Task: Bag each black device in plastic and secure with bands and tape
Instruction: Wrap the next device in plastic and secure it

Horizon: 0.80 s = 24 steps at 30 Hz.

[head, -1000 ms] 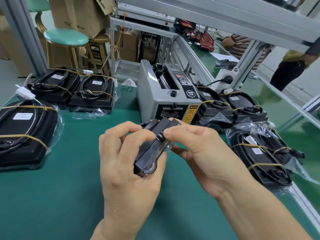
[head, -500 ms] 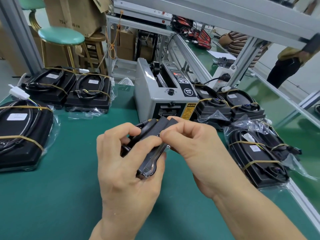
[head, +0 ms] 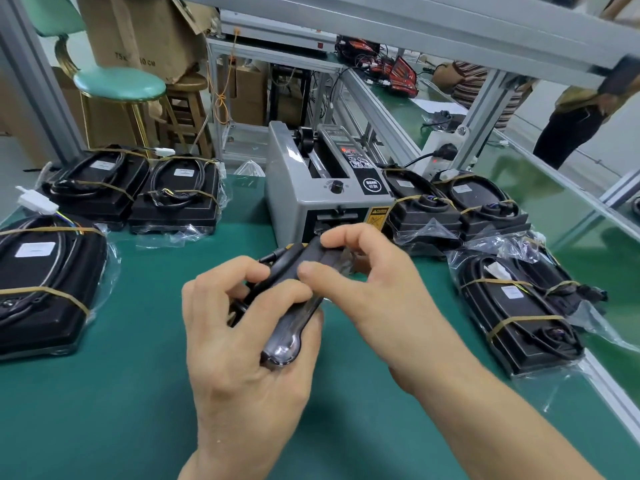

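Your left hand (head: 242,341) curls round the small black device (head: 291,306), held up edge-on above the middle of the green surface (head: 104,410), and your right hand (head: 374,289) pinches its far end between thumb and fingers, so both grips are closed on it. This looks like the bagging or taping step: keep the left hold steady, draw the clear film snug along the glossy edge with the right fingertips (head: 308,270), and smooth it flat before any tape goes on, so nothing wrinkles or springs back. The tape machine (head: 311,202) sits just beyond your hands, near the far edge, handy for a strip. Finished banded units (head: 519,306) lie along the right and left edges. Hard to make out: whether the film already covers the whole device, whether tape is between your fingers, and the device's face, which your palms hide. The machine's slot is partly blocked by your right fingers
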{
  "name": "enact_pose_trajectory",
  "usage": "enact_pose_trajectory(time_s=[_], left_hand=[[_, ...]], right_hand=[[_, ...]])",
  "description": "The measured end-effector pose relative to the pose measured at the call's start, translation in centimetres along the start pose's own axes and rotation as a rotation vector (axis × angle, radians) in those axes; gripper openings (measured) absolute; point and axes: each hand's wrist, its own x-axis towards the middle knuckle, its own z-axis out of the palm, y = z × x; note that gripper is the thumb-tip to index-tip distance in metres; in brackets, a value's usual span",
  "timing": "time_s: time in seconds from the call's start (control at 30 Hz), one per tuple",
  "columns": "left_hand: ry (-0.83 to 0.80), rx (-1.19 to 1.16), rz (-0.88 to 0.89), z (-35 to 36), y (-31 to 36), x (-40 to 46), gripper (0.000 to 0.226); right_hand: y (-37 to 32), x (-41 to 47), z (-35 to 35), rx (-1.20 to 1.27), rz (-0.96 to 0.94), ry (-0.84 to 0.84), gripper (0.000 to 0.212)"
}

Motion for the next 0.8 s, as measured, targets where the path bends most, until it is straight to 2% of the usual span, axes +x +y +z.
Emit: enact_pose_trajectory(time_s=[0.07,0.13,0.2,0.27,0.33,0.4,0.5,0.53,0.57,0.63,0.7,0.8], left_hand=[[-0.01,-0.006,0.002,-0.2,-0.2,0.0,0.026],[-0.035,-0.01,-0.013,-0.6,-0.4,0.1,0.028],[-0.065,0.02,-0.003,-1.0,-0.3,0.5,0.034],[-0.123,0.114,0.037,-1.7,-0.1,1.1,0.033],[-0.174,0.264,0.099,-2.9,-0.4,1.8,0.032],[-0.19,0.296,0.098,-4.5,-1.4,2.1,0.036],[-0.084,0.096,-0.068,-6.2,-3.2,1.7,0.032],[-0.031,0.001,-0.135,-6.2,-3.8,1.2,0.033],[0.024,-0.112,-0.214,-6.1,-4.3,0.5,0.039],[0.098,-0.387,-0.42,-5.8,-5.2,-0.7,0.052],[0.031,-0.545,-0.575,-6.4,-5.9,-1.1,0.051],[-0.176,-0.409,-0.492,-7.6,-5.5,-0.1,0.038]], right_hand=[[0.4,0.0,0.2,0.028,-0.031,0.031,0.012],[0.7,-0.1,0.1,0.101,-0.043,0.035,0.01],[1.0,0.0,0.4,0.067,-0.142,0.008,0.006],[1.2,0.3,0.6,0.005,-0.206,0.0,0.015],[1.7,1.0,-0.1,0.065,-0.19,-0.049,0.025],[2.9,1.7,-1.5,0.075,-0.158,-0.124,0.048],[4.9,1.5,-1.1,-0.049,-0.038,-0.447,0.097],[5.5,1.3,-0.2,-0.037,-0.008,-0.535,0.099],[6.0,1.1,0.6,-0.015,-0.008,-0.543,0.091],[6.0,1.1,0.9,-0.033,-0.099,-0.412,0.076],[5.4,1.6,-0.1,-0.273,-0.298,-0.24,0.072],[4.6,2.0,-1.3,-0.679,-0.539,-0.141,0.07]])
